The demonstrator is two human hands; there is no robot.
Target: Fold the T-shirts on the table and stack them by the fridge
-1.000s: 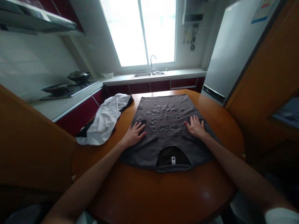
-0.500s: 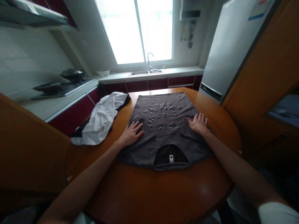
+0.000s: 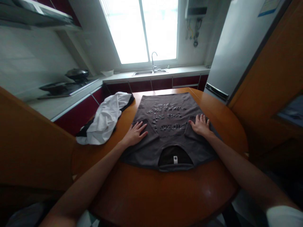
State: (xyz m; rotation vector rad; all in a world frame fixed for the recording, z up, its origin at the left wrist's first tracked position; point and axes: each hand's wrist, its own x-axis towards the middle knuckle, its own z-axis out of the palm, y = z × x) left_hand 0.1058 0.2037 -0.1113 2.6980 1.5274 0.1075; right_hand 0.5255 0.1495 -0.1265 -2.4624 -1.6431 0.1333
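Observation:
A dark grey T-shirt (image 3: 146, 151) with shiny lettering on its front lies spread on the wooden table (image 3: 163, 195). Its neckline, with a small white label inside, faces me, and both sleeves are folded inward over the front. On the left sleeve my left hand (image 3: 134, 134) rests flat, fingers spread. My right hand (image 3: 200, 125) lies palm down on the right sleeve, its fingers apart as well. Neither hand grips the cloth.
White and black clothes (image 3: 105, 119) lie heaped at the table's left edge. Beyond the table are a counter with a sink (image 3: 150, 72), a stove with a pan (image 3: 77, 74) at the left, and a fridge (image 3: 239, 47) at the right.
The whole view has shifted slightly, moving the scene a little to the right. Both hands stay in place on the sleeves, and the shirt looks the same.

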